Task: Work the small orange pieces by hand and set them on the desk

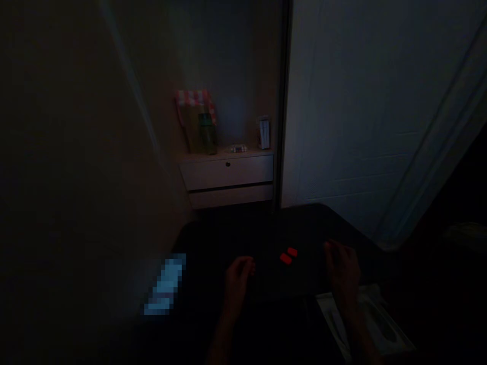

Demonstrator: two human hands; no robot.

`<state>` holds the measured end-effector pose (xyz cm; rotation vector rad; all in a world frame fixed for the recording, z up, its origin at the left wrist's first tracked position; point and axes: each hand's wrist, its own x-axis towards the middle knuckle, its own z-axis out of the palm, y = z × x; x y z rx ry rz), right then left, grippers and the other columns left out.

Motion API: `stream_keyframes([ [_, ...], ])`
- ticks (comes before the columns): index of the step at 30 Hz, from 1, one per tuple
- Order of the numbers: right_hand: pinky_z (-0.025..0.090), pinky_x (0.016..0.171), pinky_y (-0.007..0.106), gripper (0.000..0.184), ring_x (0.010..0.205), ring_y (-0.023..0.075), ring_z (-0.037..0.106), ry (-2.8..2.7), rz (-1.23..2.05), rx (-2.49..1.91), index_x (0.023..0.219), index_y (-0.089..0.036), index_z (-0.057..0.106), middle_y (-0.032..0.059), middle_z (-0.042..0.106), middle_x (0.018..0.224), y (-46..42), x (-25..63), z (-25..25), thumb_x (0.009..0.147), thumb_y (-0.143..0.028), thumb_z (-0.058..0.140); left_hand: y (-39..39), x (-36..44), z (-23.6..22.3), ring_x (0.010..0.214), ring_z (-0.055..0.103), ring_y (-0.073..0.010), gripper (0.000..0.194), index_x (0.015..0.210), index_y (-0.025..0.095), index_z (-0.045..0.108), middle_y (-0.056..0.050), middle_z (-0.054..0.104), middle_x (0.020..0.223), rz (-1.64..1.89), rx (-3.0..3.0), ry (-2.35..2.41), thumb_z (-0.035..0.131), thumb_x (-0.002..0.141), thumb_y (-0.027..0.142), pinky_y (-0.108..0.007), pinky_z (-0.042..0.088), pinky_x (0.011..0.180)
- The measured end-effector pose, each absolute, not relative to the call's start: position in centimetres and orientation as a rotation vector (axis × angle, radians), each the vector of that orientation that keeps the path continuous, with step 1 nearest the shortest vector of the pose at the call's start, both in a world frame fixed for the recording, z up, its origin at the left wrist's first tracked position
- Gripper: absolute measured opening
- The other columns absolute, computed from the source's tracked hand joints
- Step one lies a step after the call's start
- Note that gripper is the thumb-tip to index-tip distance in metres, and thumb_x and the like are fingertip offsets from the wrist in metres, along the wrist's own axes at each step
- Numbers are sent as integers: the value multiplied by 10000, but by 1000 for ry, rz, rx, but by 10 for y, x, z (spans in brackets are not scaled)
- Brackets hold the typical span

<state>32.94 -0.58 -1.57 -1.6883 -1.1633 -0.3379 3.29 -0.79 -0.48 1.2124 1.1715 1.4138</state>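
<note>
Two small flat red pieces, the nearer red piece (pixel 285 259) and the farther red piece (pixel 292 251), lie close together on a black table (pixel 262 233). To their left is my left hand (pixel 239 272), its fingers curled in and pressed together. On the other side, my right hand (pixel 343 266) hovers over or rests on the table, fingers bent towards the thumb. Neither hand touches the red pieces. The light is very dim, and whatever may be inside the fingers of either hand is hidden.
A glowing pixelated screen (pixel 165 286) is at the left. A pale tray-like object (pixel 393 329) lies beneath my right forearm. Behind the table, a drawer cabinet (pixel 243 175) holds a green bottle (pixel 207 134), a checked bag (pixel 192 114) and a small box (pixel 264 133). A pale panel (pixel 342 126) stands behind, right.
</note>
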Motion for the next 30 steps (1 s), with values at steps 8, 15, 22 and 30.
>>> stream_keyframes([
  [8, 502, 780, 416, 726, 852, 284, 617, -1103, -232, -1723, 1052, -107, 751, 177, 618, 1018, 0, 329, -20, 961, -684, 320, -7, 33, -6, 756, 686, -215, 408, 903, 163, 755, -87, 751, 835, 1419, 1204, 1159, 752, 772, 549, -324, 535, 725],
  [15, 519, 852, 446, 629, 916, 292, 645, -994, -187, -1563, 1080, -102, 738, 201, 643, 1083, -9, 312, -8, 931, -646, 461, -6, 33, -10, 729, 677, -206, 405, 907, 166, 755, -79, 749, 811, 1415, 1212, 1167, 749, 774, 549, -318, 526, 710],
  [22, 568, 849, 418, 436, 970, 279, 714, -1060, 578, -1194, 1081, -178, 741, 125, 762, 1066, 2, 214, 6, 878, -551, 643, 0, 31, -5, 742, 692, -192, 403, 934, 154, 752, -84, 756, 845, 1392, 1193, 1123, 772, 765, 519, -303, 542, 722],
  [30, 579, 891, 411, 418, 1017, 285, 720, -1218, 851, -1019, 1082, -200, 764, 113, 771, 1091, 0, 157, 1, 888, -555, 655, 8, 21, -3, 939, 729, -258, 477, 1089, 158, 761, -136, 769, 1071, 1358, 1211, 1060, 729, 816, 548, -372, 571, 848],
])
